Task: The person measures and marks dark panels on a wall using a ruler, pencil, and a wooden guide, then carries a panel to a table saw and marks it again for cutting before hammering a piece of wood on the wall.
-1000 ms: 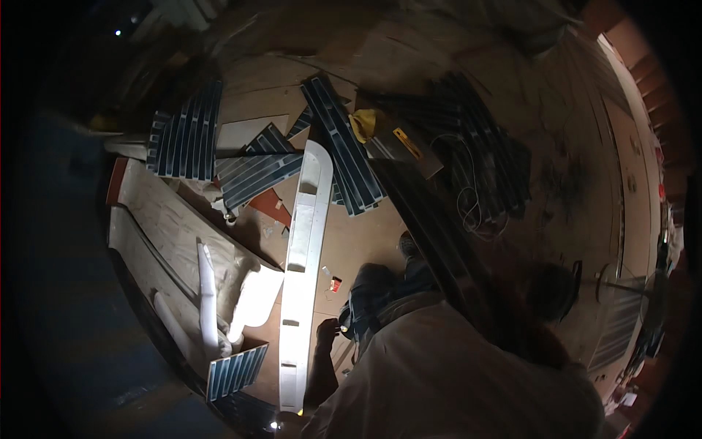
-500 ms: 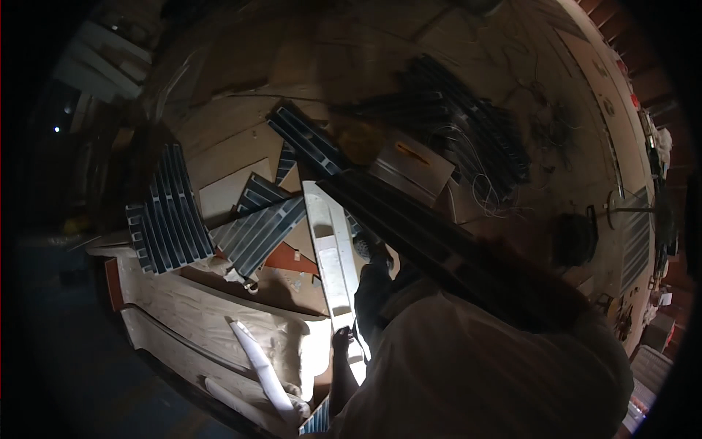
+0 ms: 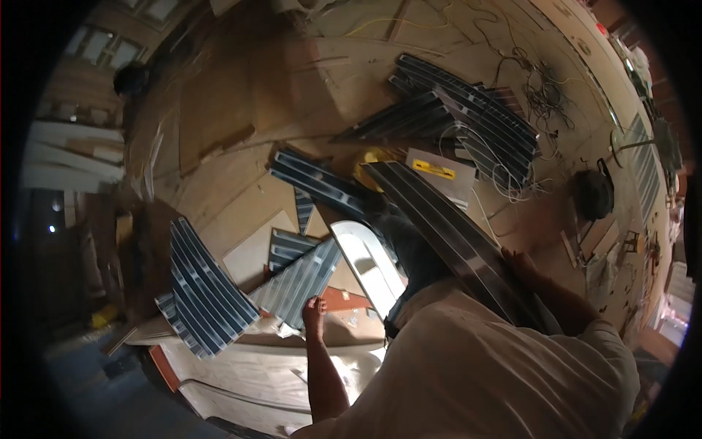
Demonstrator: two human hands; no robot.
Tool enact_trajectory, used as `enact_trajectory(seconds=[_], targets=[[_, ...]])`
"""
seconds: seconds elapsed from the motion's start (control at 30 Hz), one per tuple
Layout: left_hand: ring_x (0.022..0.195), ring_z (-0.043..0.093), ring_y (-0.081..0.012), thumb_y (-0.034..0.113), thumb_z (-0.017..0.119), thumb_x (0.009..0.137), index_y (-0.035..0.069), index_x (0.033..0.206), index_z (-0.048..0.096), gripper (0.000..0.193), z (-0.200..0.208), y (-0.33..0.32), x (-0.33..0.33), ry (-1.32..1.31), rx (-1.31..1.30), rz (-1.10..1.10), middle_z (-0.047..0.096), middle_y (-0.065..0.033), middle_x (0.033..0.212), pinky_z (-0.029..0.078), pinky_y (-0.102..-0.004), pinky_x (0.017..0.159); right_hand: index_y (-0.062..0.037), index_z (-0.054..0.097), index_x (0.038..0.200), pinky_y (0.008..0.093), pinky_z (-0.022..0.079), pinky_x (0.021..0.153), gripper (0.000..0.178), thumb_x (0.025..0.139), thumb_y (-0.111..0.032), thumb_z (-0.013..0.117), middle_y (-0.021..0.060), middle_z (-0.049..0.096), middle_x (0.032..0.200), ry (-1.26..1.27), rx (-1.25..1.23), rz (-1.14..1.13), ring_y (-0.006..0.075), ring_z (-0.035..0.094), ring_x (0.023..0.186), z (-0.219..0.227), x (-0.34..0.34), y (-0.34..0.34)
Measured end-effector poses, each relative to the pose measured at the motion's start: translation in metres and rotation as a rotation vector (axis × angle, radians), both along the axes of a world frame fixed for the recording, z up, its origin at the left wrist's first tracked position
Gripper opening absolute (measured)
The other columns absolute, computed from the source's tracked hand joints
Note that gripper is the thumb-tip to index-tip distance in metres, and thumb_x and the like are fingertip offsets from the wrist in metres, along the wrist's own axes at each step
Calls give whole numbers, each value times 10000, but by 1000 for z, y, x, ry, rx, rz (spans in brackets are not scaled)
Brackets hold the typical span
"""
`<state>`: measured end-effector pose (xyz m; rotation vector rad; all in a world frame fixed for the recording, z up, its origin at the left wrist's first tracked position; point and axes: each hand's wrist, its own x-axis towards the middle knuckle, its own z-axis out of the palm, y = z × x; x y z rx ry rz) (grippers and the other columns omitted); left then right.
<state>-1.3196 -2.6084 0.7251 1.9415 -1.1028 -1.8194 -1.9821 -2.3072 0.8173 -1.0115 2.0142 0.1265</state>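
Observation:
A long dark panel with pale lengthwise stripes (image 3: 439, 219) slants across my right side, from the floor's middle back toward my shirt. My right hand (image 3: 518, 265) grips its right edge, fingers closed against it; the underside is hidden. My left hand (image 3: 314, 310) hangs in front of me with its fingers curled in, and nothing shows in it. Behind that hand lies a grey ribbed panel (image 3: 296, 282), overlapping a darker striped piece (image 3: 287, 247). Close by, to the right, a long white board with a rounded end (image 3: 355, 235) catches bright light.
Striped panels (image 3: 208, 274) lie at left, and a pile of dark ones (image 3: 475, 110) lies far right. A yellow tool (image 3: 433, 169) sits on a pale board (image 3: 459, 192). Tangled cables (image 3: 545, 95) and a round black object (image 3: 592, 194) are at right.
My left hand has risen from beside the white board to in front of the grey ribbed panel. The dark panel in my right hand has swung steeper. The scene is brighter.

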Motion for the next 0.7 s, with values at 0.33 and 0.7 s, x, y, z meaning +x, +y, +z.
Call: enact_trajectory(seconds=[0.33, 0.7], targets=[[949, 659, -405, 263, 522, 982, 51, 917, 696, 282, 44, -198, -40, -367, -595, -1077, 687, -213, 985, 510, -492, 848, 63, 569, 985, 472, 440, 646, 685, 940, -610, 448, 141, 433, 916, -52, 355, -598, 320, 554, 748, 23, 89, -120], [779, 681, -191, 336, 616, 953, 18, 1014, 709, 337, 64, -432, -153, -257, -184, -854, 714, -99, 837, 521, -361, 710, 153, 618, 1166, 478, 513, 846, 762, 1006, -581, 494, 355, 656, 1098, -42, -55, -996, 429, 668, 949, 64, 132, -236]])
